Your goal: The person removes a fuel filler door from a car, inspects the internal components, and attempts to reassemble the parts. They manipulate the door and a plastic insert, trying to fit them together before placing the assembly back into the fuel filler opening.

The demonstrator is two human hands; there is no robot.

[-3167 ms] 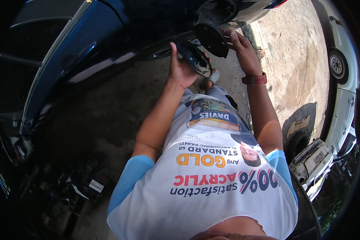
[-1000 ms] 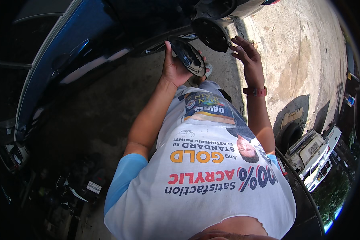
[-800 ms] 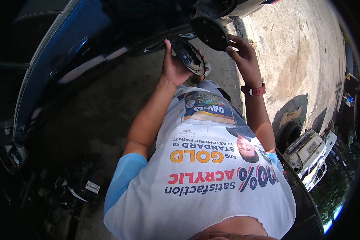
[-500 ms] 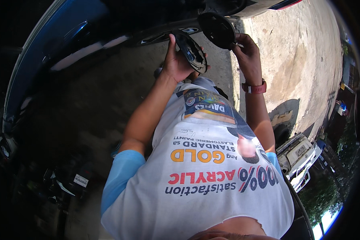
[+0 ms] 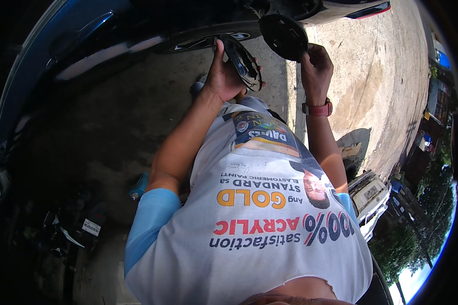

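Head view: a black oval shell [image 5: 240,60] is held by the left hand [image 5: 227,81], at 12 o'clock of the shirt [image 5: 267,229]. Its long axis is slanted from 11 to 5 o'clock, and a pale, ragged patch is shown near the 5 o'clock end. The left fingers are closed around it, the thumb laid along its 10 o'clock edge and fingertips seen past its 3 o'clock edge. At 2 o'clock of the shell, just apart from it, a black disc [image 5: 283,38] is pinched near its 4 o'clock edge by the fingers of the right hand [image 5: 318,67]. The disc's longer visible axis is slanted from about 10 to 4 o'clock. Whether it is joined to the blue car [image 5: 61,46] cannot be told. A wheel [image 5: 193,44] is seen at 10 o'clock of the shell. A red watch [image 5: 318,109] is worn on the right wrist.
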